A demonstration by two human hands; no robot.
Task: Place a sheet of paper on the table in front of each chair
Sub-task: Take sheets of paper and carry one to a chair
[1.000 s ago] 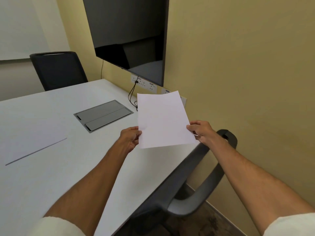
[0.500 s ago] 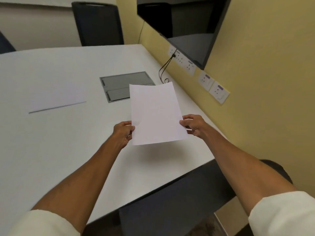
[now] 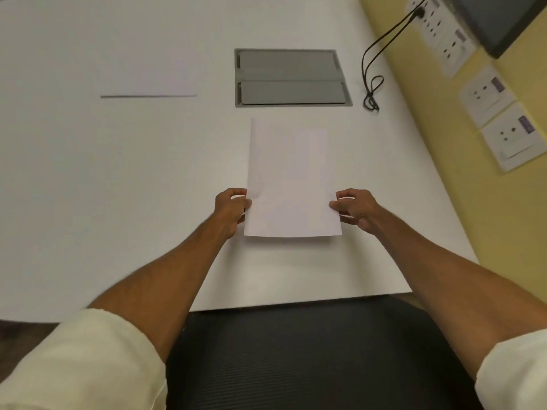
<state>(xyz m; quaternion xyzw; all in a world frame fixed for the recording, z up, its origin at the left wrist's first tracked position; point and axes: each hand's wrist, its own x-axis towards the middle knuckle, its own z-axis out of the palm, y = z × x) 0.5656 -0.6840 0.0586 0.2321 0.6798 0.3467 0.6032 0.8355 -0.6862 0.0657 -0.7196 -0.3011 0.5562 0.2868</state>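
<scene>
Far left of the table (image 3: 88,173), toward the far edge, I see a second sheet (image 3: 148,81) lying flat, white on white, only its near edge showing as a thin dark line. My left hand (image 3: 231,210) is pinched on the left edge of the paper (image 3: 291,182), low down near its near-left corner, thumb on top, fingers curled under. The paper sits over the table's right half, between the near edge and the grey hatch (image 3: 291,78), long side running away from me. Its near edge bows slightly with a thin shadow under it; I cannot tell whether the far end touches the surface. My right hand (image 3: 355,208) is clamped on the right edge, opposite the left, thumb tip on top, fingers beneath. Both grips are closed tight on the sheet. The hatch is shut, two panels flush in the table, just beyond the paper. Right of it, a black cable (image 3: 373,84) loops at the table's right edge and runs up to wall sockets (image 3: 438,28). The black chair (image 3: 310,356) back is at the near edge, below my arms.
</scene>
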